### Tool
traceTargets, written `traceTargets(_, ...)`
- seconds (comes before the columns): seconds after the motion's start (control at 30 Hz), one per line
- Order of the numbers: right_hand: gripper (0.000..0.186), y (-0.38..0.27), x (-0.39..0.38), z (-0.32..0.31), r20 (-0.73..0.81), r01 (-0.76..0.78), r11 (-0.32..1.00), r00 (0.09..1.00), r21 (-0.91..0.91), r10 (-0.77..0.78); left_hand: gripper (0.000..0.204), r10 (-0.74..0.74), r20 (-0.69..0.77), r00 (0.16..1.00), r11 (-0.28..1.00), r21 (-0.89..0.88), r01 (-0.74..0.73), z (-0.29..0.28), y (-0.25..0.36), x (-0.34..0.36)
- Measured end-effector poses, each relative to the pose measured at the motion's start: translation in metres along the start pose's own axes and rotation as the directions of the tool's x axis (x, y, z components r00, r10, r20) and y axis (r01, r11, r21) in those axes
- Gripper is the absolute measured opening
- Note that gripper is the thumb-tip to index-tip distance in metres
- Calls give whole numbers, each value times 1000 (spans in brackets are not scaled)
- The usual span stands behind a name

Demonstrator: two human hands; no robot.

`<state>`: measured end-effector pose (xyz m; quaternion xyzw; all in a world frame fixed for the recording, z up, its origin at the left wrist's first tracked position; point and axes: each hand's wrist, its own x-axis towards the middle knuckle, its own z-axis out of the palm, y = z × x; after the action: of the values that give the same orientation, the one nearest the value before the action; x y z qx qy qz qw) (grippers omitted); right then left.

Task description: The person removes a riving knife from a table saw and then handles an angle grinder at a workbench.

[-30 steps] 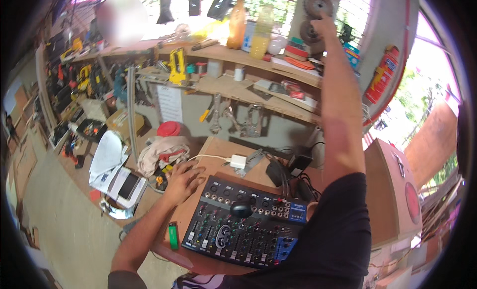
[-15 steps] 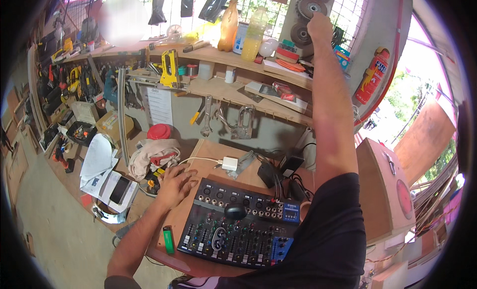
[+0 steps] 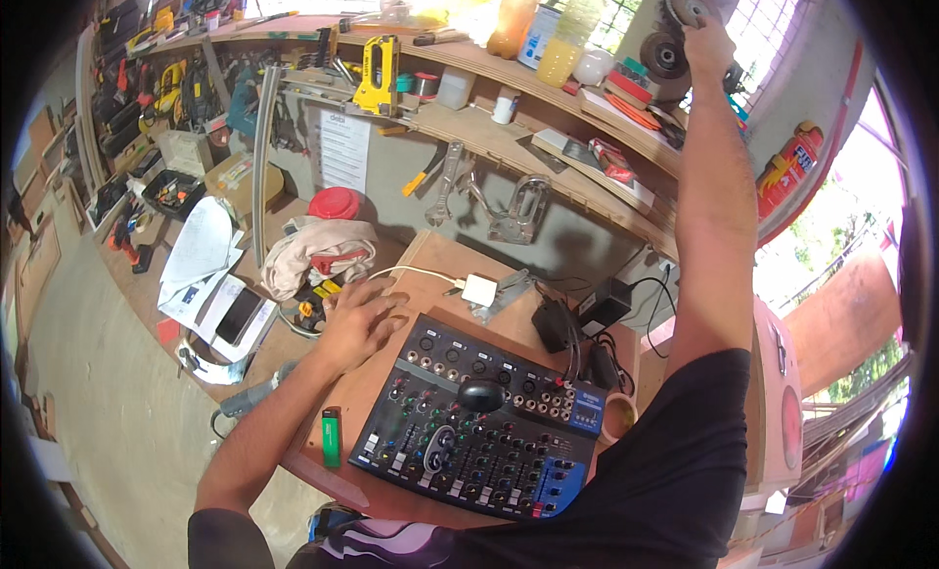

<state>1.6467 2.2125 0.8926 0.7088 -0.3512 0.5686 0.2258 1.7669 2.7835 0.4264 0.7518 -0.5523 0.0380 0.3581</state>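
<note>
My right hand (image 3: 708,50) is raised at the end of an outstretched arm. Its curled fingers close on a round, dark-rimmed abrasive disc (image 3: 690,8) at the upper right; the fingertips are partly hidden. Below that disc, a second dark disc (image 3: 663,55) hangs on the same board. My left hand (image 3: 357,324) lies on the edge of a wooden surface (image 3: 425,261), fingers spread and holding nothing. To its right is a black audio mixer (image 3: 469,422) bearing a black computer mouse (image 3: 480,396). A green lighter (image 3: 331,437) rests near my left forearm.
Shelves carry a yellow staple gun (image 3: 376,75), bottles (image 3: 570,41) and orange-edged discs (image 3: 631,109). A fire extinguisher (image 3: 790,168) hangs right of my raised arm. A white adapter (image 3: 478,290) and black power bricks (image 3: 604,305) sit behind the mixer. Bundled cloth (image 3: 318,253) lies left.
The view has shifted, so shelf and mixer sit differently in the picture. My right hand stays at the upper abrasive disc, and my left hand remains on the wooden edge.
</note>
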Motion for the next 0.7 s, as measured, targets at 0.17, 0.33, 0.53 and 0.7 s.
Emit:
traceTargets(0.17, 44, -6, 4, -10, -88, 39, 998, 996, 50, -34, 39, -30, 8, 999, 1000, -3, 31, -1, 1, 3)
traceTargets(0.33, 40, -21, -4, -22, -249, 10, 905, 963, 426, 106, 38, -36, 15, 999, 999, -30, 36, 4, 6, 3)
traceTargets(0.53, 30, -104, -60, -108, 123, -203, 202, 929, 958, 349, 38, -33, -9, 999, 999, -37, 32, -2, -1, -7)
traceTargets(0.7, 34, -143, -103, -141, 131, -156, 170, 980, 973, 148, 42, -73, 41, 996, 997, 2, 73, 3, -3, -7)
